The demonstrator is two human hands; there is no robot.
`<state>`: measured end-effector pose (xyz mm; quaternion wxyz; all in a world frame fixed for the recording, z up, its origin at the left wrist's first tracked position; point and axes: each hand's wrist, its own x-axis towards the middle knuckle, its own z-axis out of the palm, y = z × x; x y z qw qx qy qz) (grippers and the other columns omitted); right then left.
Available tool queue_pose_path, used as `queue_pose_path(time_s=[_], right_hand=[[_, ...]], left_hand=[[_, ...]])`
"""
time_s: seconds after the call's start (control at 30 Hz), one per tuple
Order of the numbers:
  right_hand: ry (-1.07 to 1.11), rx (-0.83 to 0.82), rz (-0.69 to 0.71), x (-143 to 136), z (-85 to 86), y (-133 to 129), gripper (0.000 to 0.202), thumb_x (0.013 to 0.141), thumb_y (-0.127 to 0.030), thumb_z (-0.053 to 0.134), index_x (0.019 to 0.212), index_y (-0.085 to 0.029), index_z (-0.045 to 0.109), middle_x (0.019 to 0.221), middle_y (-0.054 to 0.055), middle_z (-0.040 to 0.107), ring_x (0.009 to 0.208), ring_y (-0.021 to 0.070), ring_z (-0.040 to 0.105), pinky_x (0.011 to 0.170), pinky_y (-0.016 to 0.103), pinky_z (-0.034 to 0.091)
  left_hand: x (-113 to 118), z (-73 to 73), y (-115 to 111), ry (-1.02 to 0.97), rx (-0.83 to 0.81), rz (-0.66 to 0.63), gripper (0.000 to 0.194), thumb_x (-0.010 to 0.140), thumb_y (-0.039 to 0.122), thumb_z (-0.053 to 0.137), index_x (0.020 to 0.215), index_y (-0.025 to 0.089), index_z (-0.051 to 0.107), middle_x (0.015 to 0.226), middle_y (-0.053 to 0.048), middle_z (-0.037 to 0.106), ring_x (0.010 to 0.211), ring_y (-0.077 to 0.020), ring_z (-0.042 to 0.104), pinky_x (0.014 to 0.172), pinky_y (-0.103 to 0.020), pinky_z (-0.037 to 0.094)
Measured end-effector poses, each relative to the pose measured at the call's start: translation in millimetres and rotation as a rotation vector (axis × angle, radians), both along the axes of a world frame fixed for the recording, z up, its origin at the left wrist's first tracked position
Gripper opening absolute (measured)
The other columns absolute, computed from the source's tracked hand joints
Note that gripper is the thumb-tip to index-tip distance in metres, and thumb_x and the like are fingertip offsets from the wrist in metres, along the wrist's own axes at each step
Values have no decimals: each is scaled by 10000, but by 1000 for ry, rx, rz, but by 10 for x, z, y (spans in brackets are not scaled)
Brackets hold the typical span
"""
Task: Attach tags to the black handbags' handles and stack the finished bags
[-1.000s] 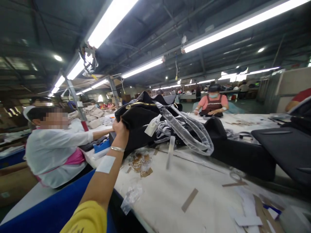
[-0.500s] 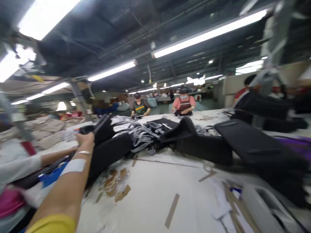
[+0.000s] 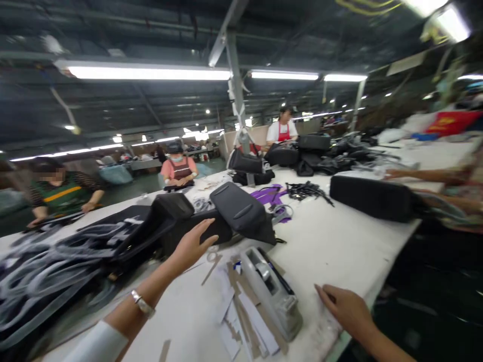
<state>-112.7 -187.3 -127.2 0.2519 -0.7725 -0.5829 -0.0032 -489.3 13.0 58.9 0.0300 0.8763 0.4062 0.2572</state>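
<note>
My left hand (image 3: 196, 243) is raised above the white table, fingers apart and holding nothing, close to a black padded piece (image 3: 245, 208) that leans on other black pieces. My right hand (image 3: 344, 305) hovers at the table's right edge with its fingers curled together; whether anything small is between them is hidden. Between my hands stands a grey tape dispenser (image 3: 272, 291), with strips of white and brown paper (image 3: 245, 317) beside it. A heap of grey strips (image 3: 56, 274) lies over black pieces at the left.
Another person's hands (image 3: 415, 176) reach in from the right near a black box-shaped piece (image 3: 372, 198). Purple material (image 3: 268, 195) and black straps (image 3: 307, 191) lie mid-table. Several people work beyond; a metal post (image 3: 236, 90) rises behind.
The view has swung to the right. My left hand, earlier at a black piece on the left, is now open near the black padded piece. My right hand has come into view.
</note>
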Motion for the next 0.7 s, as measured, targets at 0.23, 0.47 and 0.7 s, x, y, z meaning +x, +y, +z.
queue_pose_path(time_s=[0.23,0.47,0.7], right_hand=[[-32,26,8,25,-122,20,517,947,-465,304,571,-221,562,597,35,662,561,157,585,559,283,287],[-89,231,95,113,-261,69,439,933,-349,389,542,-202,523,519,-10,614,473,105,544,513,279,237],[-159,419,67,153,-437,191,480,906,-335,433,449,-188,444,395,-34,537,341,71,446,439,277,172]], left_hand=[[1696,208,736,120,55,-311,442,905,372,367,1271,231,572,1333,-70,559,1235,-245,505,1078,-376,348],[2173,234,1138,425,5,-308,565,909,566,260,1050,242,701,1085,-69,705,1037,-253,623,951,-347,416],[2259,-44,1029,577,118,-298,674,920,568,167,749,215,716,804,-108,721,797,-240,660,769,-327,447]])
